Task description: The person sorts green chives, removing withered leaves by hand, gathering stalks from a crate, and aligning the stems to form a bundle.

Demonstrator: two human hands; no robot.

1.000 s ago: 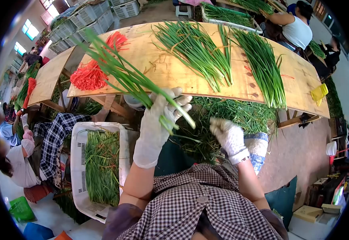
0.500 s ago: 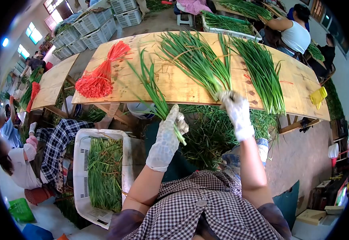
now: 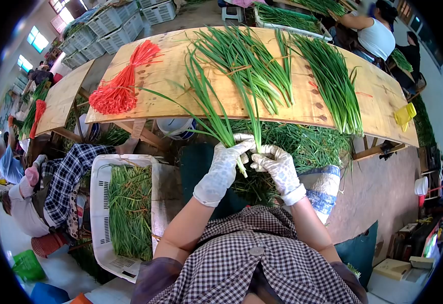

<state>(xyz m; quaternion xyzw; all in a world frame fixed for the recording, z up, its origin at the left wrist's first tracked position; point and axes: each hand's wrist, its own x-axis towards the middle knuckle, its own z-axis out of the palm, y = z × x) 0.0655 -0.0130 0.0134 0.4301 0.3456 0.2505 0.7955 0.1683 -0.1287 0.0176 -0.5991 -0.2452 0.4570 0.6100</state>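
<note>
My left hand (image 3: 221, 167), in a white glove, is closed around the lower stems of a small bunch of garlic chives (image 3: 212, 119), whose leaves fan out toward the table. Just beside it, my gloved right hand (image 3: 278, 169) pinches a few chive stalks (image 3: 256, 119) near their white ends. Beyond both hands, a loose pile of chives (image 3: 262, 76) lies on the wooden table (image 3: 175, 109). A larger heap of chives (image 3: 335, 83) rests to its right, stem ends at the near edge. On the left lies a bundle of red ties (image 3: 122, 83).
At my left stands a white crate (image 3: 98, 218) holding chives. Leaf scraps (image 3: 307, 147) are heaped under the table. A yellow object (image 3: 405, 115) sits at the right end. Stacked crates (image 3: 112, 30) and co-workers, one in a white top (image 3: 376, 38), are farther off.
My right hand has come back from the pile on the table with a few stalks, close to my left hand. My left hand still holds its bunch. The view has shifted slightly.
</note>
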